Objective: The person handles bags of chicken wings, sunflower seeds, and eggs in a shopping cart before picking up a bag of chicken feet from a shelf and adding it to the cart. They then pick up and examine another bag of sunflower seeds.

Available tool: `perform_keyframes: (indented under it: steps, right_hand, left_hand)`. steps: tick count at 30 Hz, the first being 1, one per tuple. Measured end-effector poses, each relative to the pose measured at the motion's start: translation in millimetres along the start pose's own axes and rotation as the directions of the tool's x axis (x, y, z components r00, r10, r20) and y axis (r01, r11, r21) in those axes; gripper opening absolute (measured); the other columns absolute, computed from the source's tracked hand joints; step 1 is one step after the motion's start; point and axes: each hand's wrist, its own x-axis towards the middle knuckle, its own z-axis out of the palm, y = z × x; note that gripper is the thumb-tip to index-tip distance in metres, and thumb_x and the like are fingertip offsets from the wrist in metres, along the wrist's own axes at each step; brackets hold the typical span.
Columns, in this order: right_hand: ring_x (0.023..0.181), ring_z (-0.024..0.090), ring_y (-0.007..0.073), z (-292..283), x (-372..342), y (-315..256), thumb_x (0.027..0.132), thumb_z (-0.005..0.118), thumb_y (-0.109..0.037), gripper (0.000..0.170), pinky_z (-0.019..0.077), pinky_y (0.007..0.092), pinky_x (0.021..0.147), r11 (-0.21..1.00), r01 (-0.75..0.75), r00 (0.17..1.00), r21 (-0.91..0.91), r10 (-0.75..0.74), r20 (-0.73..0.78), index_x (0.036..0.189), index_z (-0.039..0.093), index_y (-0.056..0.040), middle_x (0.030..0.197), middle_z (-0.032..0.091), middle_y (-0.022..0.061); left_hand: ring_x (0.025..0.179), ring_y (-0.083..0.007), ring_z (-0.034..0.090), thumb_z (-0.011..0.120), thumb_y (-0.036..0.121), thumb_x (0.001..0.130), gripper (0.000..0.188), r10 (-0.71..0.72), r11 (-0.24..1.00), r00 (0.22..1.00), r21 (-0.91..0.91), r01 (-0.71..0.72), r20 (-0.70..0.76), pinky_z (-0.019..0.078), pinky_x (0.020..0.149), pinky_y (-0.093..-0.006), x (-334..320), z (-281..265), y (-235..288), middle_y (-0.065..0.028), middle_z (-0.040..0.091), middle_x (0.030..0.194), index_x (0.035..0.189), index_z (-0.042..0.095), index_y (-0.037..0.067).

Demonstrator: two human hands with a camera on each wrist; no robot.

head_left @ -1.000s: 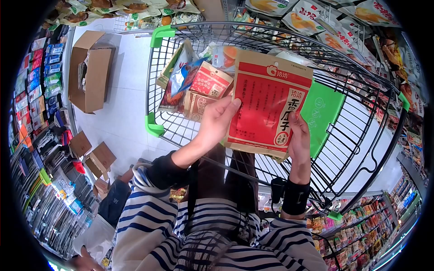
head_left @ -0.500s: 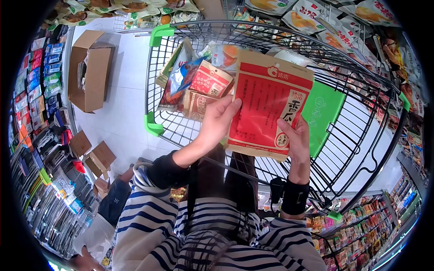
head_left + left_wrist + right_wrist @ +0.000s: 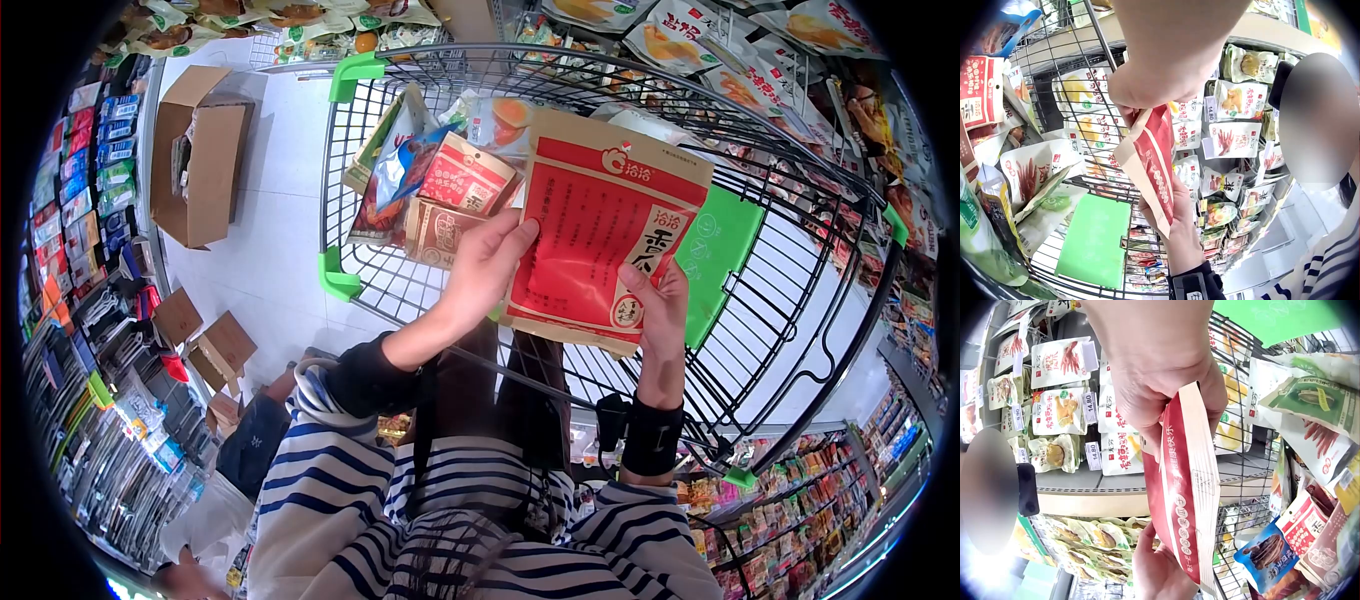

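Both hands hold a red and tan packet of sunflower seeds [image 3: 585, 235] upright over the shopping cart in the head view. My left hand [image 3: 487, 265] pinches its left edge, thumb on the printed face. At the lower right edge, my right hand [image 3: 660, 310] grips it with the thumb across the front and the fingers hidden behind. The left wrist view shows the packet [image 3: 1157, 159] from its side. In the right wrist view the packet's tan side fold [image 3: 1200, 481] faces the camera, below the right hand [image 3: 1166, 394].
The wire cart [image 3: 343, 280] surrounds the hands' work area, its far left end loaded with snack packets [image 3: 465, 178]. A green panel [image 3: 722, 250] lies to the right. Shelves of bagged food [image 3: 690, 50] stand beyond. An open cardboard box [image 3: 215, 170] and another person [image 3: 210, 520] are on the left.
The packet has shifted slightly to the right and tilted a little, its top right corner moving outward. The right thumb has slid onto the packet's front near the lower right. The cart stays put.
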Motion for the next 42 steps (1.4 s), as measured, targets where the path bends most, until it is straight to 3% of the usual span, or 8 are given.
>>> perform_keyframes:
  steps: [10,15,16,21,28,32,35,42]
  right_hand:
    - [0.075,0.056,0.0107,2,1,0,0.076,0.056,-0.001,0.025,0.0454,0.0218,0.065,1.0,-0.008,1.0,0.015,0.009,-0.011,0.099,0.048,0.0036,0.092,0.058,0.009]
    - [0.069,0.052,0.0072,-8,19,18,0.076,0.056,-0.005,0.028,0.0412,0.0178,0.056,0.922,-0.225,0.964,-0.315,0.164,-0.208,0.102,0.049,-0.0009,0.081,0.056,0.0026]
    - [0.068,0.052,0.0075,-20,31,44,0.077,0.055,-0.006,0.027,0.0418,0.0169,0.057,0.985,-0.135,0.972,-0.105,0.111,-0.206,0.103,0.05,-0.0021,0.076,0.053,0.0013]
    - [0.08,0.057,0.0186,-55,80,71,0.081,0.049,-0.012,0.026,0.0467,0.0292,0.07,0.979,-0.155,0.976,-0.132,0.131,-0.172,0.104,0.048,0.0,0.098,0.056,0.0115]
    - [0.07,0.061,0.0205,-44,113,120,0.078,0.046,-0.002,0.018,0.0498,0.0289,0.059,0.93,-0.283,0.95,-0.235,0.239,-0.2,0.094,0.051,0.0051,0.088,0.058,0.0102]
    - [0.069,0.061,0.0256,-38,118,144,0.079,0.044,-0.005,0.016,0.0492,0.032,0.057,0.91,-0.179,0.961,-0.375,0.079,-0.266,0.09,0.05,0.0054,0.082,0.06,0.0119]
    - [0.071,0.059,0.032,-33,116,155,0.076,0.046,-0.009,0.019,0.0464,0.0377,0.06,0.6,-0.034,0.956,-0.799,-0.213,-0.201,0.091,0.05,0.0019,0.079,0.059,0.0156]
    - [0.082,0.053,0.0308,-6,110,150,0.071,0.049,-0.01,0.012,0.0424,0.039,0.067,0.317,0.017,0.902,-0.948,-0.414,-0.122,0.08,0.054,-0.0042,0.082,0.058,0.0114]
  left_hand:
    - [0.071,-0.0026,0.048,0.045,0.01,0.084,0.017,0.01,0.99,0.997,-0.14,0.0,0.072,0.0392,0.063,-0.0159,0,7,1,0.0014,0.056,0.081,0.098,0.052,0.001]
    - [0.067,-0.0063,0.053,0.06,0.005,0.074,0.025,0.211,0.963,0.977,0.174,-0.205,-0.015,0.0445,0.06,-0.0203,22,-3,-22,-0.0028,0.059,0.08,0.098,0.052,-0.001]
    - [0.064,-0.0065,0.054,0.06,0.005,0.074,0.024,0.248,0.951,0.967,0.202,-0.234,-0.049,0.0446,0.058,-0.0208,30,-8,-28,-0.0028,0.06,0.078,0.096,0.053,-0.001]
    - [0.052,-0.0235,0.058,0.057,0.014,0.076,0.022,0.51,0.411,0.859,0.861,-0.298,0.054,0.0428,0.047,-0.0307,62,-48,-28,-0.0151,0.057,0.063,0.095,0.053,0.005]
    - [0.061,-0.023,0.059,0.047,0.008,0.073,0.03,0.118,-0.197,0.894,0.892,-0.407,0.433,0.0467,0.05,-0.034,79,-60,-53,-0.0072,0.059,0.066,0.102,0.049,0.011]
    - [0.061,-0.0248,0.059,0.047,0.008,0.073,0.034,-0.067,-0.269,0.877,0.838,-0.474,0.475,0.0481,0.052,-0.034,85,-51,-90,-0.0095,0.058,0.074,0.106,0.042,0.008]
    - [0.061,-0.0268,0.059,0.046,0.008,0.073,0.036,-0.025,-0.272,0.871,0.835,-0.478,0.491,0.0488,0.052,-0.034,87,-49,-108,-0.0113,0.057,0.081,0.108,0.04,0.006]
    - [0.06,-0.0269,0.059,0.047,0.004,0.072,0.03,-0.055,-0.216,0.88,0.855,-0.471,0.471,0.0488,0.051,-0.0334,78,-47,-82,-0.0113,0.058,0.07,0.101,0.04,-0.001]
